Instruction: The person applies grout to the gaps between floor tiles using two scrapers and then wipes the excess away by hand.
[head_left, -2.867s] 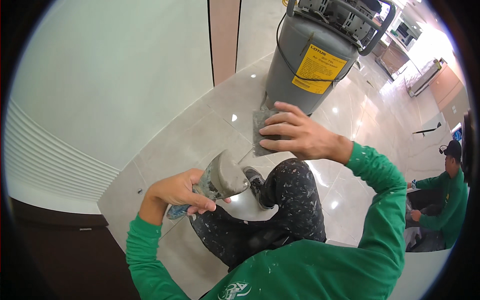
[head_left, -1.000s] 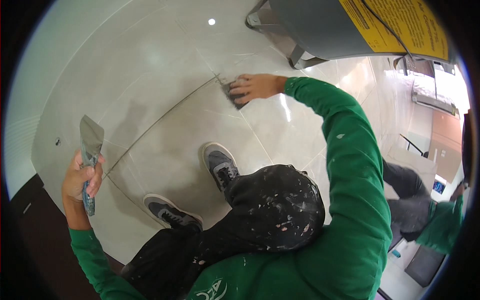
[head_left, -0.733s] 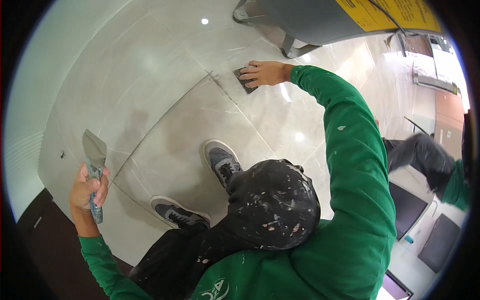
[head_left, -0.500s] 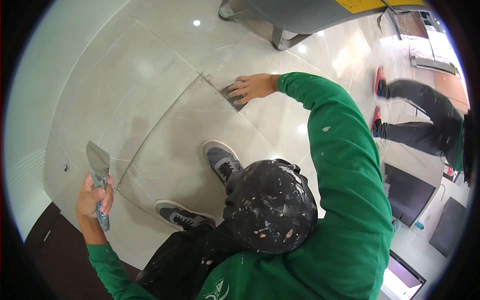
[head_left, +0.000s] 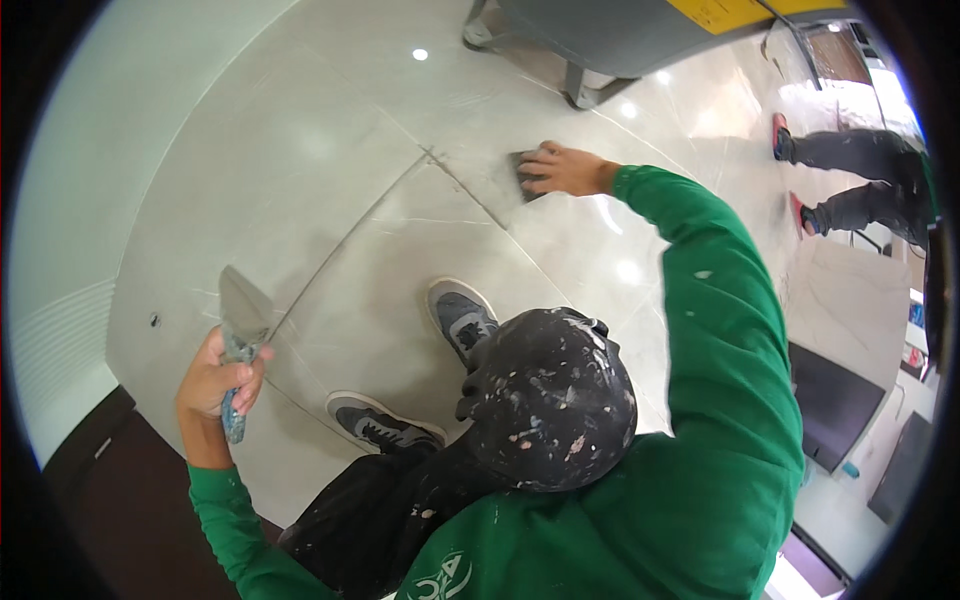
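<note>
My left hand (head_left: 222,378) is closed around the bluish, smeared handle of a putty knife (head_left: 244,303). Its grey blade points away from me, raised above the floor. Out to the right, my right hand (head_left: 574,170) presses a dark flat pad (head_left: 526,176) against the glossy tile floor (head_left: 340,160). The fingers lie over the pad and hide part of it, so I cannot tell its exact kind. A dark joint line (head_left: 468,190) between tiles runs just left of the pad, with greyish smears around it.
My crouched knee (head_left: 545,400) in paint-spotted black trousers and my grey shoes (head_left: 462,318) are on the tiles. A grey and yellow machine (head_left: 620,35) stands at the far side. Another person's legs (head_left: 850,180) show at right. Dark brown furniture (head_left: 120,490) is at lower left.
My right hand has moved the pad to the right, off the joint line onto the tile beside it. The putty knife has turned slightly in my left hand. The other person's legs have shifted.
</note>
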